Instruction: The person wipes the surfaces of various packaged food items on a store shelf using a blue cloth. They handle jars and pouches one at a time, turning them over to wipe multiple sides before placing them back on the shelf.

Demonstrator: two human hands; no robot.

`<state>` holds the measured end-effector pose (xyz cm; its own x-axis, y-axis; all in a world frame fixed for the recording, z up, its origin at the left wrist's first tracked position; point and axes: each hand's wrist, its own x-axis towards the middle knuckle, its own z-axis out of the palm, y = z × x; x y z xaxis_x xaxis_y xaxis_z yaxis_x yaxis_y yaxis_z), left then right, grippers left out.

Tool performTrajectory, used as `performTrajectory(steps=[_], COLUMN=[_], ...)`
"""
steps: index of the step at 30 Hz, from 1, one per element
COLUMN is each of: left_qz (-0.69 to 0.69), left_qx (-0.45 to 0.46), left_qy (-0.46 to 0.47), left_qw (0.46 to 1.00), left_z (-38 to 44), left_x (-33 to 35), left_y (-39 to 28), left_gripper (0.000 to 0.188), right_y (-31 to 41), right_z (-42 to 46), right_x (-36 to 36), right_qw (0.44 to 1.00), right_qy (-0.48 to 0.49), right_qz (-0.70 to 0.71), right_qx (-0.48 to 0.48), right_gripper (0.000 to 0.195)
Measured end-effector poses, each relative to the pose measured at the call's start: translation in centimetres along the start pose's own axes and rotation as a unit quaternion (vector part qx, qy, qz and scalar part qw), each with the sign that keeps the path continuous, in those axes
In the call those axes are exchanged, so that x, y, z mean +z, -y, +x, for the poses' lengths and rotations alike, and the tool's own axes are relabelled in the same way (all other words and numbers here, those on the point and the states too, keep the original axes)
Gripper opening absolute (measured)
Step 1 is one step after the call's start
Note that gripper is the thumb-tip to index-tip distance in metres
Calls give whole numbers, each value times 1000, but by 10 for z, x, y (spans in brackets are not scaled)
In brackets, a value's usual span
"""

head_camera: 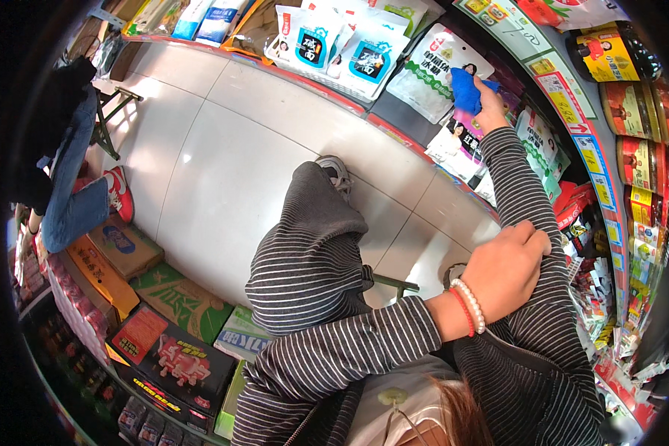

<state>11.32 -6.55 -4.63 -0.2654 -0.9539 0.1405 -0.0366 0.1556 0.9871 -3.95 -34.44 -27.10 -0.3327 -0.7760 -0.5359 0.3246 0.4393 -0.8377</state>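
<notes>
My right hand (489,106) reaches into the low shelf at the upper right, its fingers closed on a blue cloth (465,91). The cloth lies against a white pouch with green print (432,78) and hides part of its edge. Just below the hand stands another pouch with a dark panel (458,146). My left hand (504,273), with a white bead bracelet (469,304) and a red cord at the wrist, is curled onto the striped right sleeve (535,223) over the forearm. Its fingertips are partly hidden.
White pouches (362,58) stand in a white basket along the shelf. Jars (627,108) fill the upper shelf behind price tags (563,103). Cartons (181,301) lie at lower left. A person in jeans (78,184) is at far left, beside a folding stool (111,120).
</notes>
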Motion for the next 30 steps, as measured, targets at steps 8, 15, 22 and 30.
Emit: performTrajectory(steps=[8,15,22,30], left_qz=[-7,5,32,54], left_qx=[8,16,10,27], left_qy=[34,102,121,141], left_qw=[999,995,992,988], left_z=[0,-13,-15,-15], left_x=[6,15,16,21], left_y=[-4,4,3,8], left_gripper=[14,13,12,12], right_y=[4,19,34,24], right_z=[12,-80,-104,-37], right_x=[-26,-49,-199,-290], right_qw=[998,988,968,904], right_qy=[12,88,-110,-205], right_qz=[58,-33,-138,-367], right_qx=[-35,-124,-179,-73], right_gripper=[26,48,28,61])
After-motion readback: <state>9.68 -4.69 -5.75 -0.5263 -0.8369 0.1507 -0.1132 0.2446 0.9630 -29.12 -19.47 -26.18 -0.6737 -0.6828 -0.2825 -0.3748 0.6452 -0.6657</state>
